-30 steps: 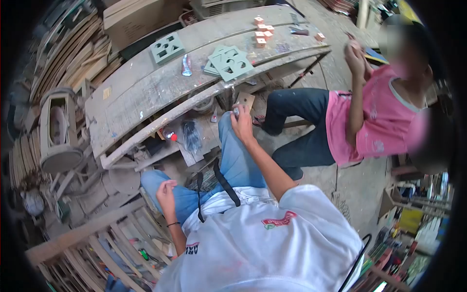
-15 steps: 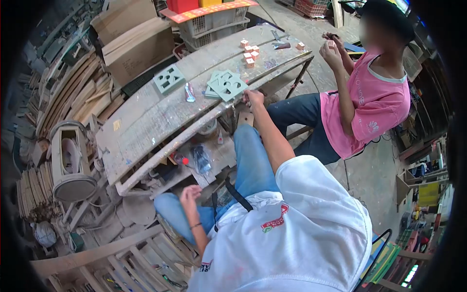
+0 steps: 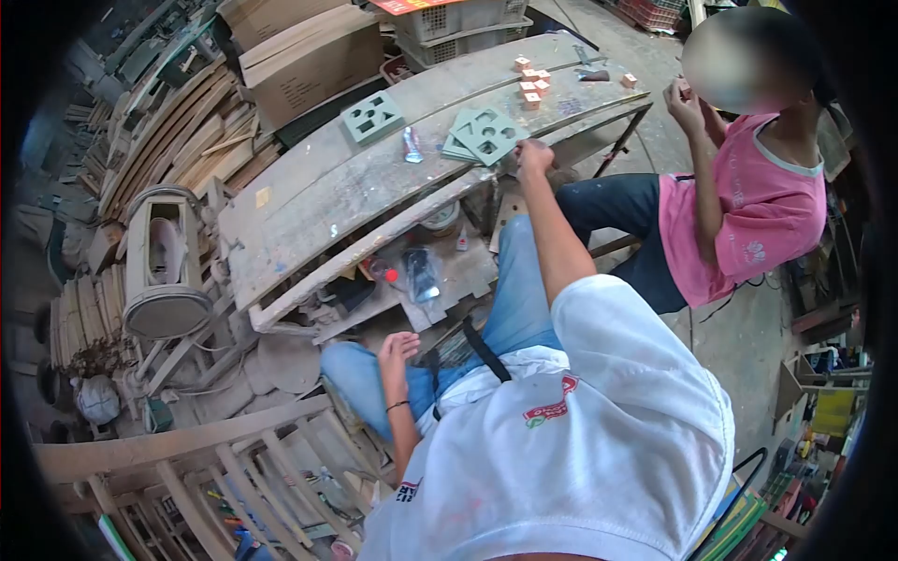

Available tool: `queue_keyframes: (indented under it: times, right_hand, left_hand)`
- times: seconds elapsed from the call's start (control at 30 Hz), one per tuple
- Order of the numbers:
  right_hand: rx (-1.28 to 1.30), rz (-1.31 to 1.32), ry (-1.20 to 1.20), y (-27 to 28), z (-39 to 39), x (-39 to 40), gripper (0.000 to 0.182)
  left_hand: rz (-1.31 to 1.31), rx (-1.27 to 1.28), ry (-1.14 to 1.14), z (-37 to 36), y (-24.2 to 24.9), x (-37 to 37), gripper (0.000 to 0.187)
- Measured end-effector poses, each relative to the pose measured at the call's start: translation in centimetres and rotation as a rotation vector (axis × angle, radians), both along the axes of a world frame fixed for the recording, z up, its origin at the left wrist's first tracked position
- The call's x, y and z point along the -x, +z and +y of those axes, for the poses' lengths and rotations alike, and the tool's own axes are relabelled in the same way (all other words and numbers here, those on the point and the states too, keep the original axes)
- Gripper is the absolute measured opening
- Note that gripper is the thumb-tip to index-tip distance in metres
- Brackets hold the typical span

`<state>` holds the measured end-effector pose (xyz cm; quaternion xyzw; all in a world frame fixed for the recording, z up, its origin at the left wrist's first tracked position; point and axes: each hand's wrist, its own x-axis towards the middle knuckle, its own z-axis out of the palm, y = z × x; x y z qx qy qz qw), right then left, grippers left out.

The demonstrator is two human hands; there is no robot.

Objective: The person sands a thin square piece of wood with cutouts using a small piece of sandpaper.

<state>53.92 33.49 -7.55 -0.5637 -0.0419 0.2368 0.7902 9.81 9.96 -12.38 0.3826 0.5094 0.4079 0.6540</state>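
Observation:
My right hand (image 3: 535, 157) is at the table's front edge, its fingers closed on the corner of the upper pale green board (image 3: 489, 136), which has shaped holes and lies skewed over another green board (image 3: 456, 150). My left hand (image 3: 399, 348) hangs above my knee, empty, with its fingers loosely stretched. Another green board with cutouts (image 3: 372, 118) lies farther left on the table, and a small shiny packet (image 3: 412, 145) is between the boards. Several small orange-and-white cubes (image 3: 531, 100) sit near the back of the table.
The worn table (image 3: 309, 201) stands ahead of me. A person in a pink shirt (image 3: 767, 201) sits at the right, hands raised around a small block. Cardboard boxes (image 3: 313, 70) and crates (image 3: 463, 42) stand behind the table. A wooden rack (image 3: 187, 430) is at lower left.
The view has swung, so the table and boards appear farther right and higher. My right hand stays at the board's corner. My left hand stays low, above my knee.

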Motion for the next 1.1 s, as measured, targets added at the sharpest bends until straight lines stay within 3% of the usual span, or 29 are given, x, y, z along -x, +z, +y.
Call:
queue_keyframes:
  times: [0.1, 0.23, 0.27, 0.4, 0.47, 0.57, 0.7, 0.77, 0.83, 0.9, 1.03, 1.1]
  right_hand:
    - [-0.118, 0.024, 0.086, 4.0, -2.1, 1.3, 0.007]
    - [-0.204, 0.152, 0.282, 6.0, -7.0, 5.3, 0.016]
    - [-0.287, 0.214, 0.398, 6.2, -8.6, 6.5, 0.021]
    - [-0.169, 0.319, 0.681, 7.7, -15.5, 14.6, 0.021]
    - [-0.099, 0.406, 0.827, 8.3, -18.5, 19.0, 0.024]
    - [-0.111, 0.593, 0.939, 8.6, -21.1, 24.5, 0.027]
    - [-0.104, 0.59, 1.106, 10.7, -21.0, 25.4, 0.036]
    - [-0.07, 0.391, 1.249, 12.1, -21.0, 25.4, 0.04]
    - [-0.056, 0.346, 1.279, 12.1, -20.7, 25.3, 0.043]
    - [-0.046, 0.291, 1.306, 12.1, -20.2, 24.8, 0.045]
    - [-0.058, 0.109, 1.264, 11.8, -19.9, 23.4, 0.046]
    - [-0.076, -0.184, 1.14, 11.2, -19.7, 22.9, 0.036]
  left_hand:
    - [0.028, 0.023, 0.029, -0.4, 0.4, 0.0, 0.029]
    - [-0.137, -0.002, 0.032, -1.4, 1.3, 0.5, 0.037]
    - [-0.17, -0.019, -0.002, -1.1, 1.9, 0.5, 0.042]
    - [-0.471, -0.287, -0.048, 2.2, 8.5, -2.8, 0.081]
    - [-0.515, -0.35, 0.088, 3.7, 10.4, -4.8, 0.099]
    - [-0.885, -0.244, 0.103, 4.8, 15.5, -5.8, 0.102]
    - [-0.92, -0.33, 0.152, 4.8, 18.9, -4.5, 0.101]
    - [-0.894, -0.334, 0.169, 4.3, 19.9, -3.7, 0.104]
    - [-0.88, -0.369, 0.223, 3.9, 20.5, -2.8, 0.107]
    - [-0.795, -0.466, 0.133, 3.3, 21.0, -2.0, 0.111]
    - [-0.873, -0.463, 0.158, 1.7, 21.4, -1.9, 0.118]
    - [-0.83, -0.468, 0.109, 1.6, 21.8, -1.6, 0.117]
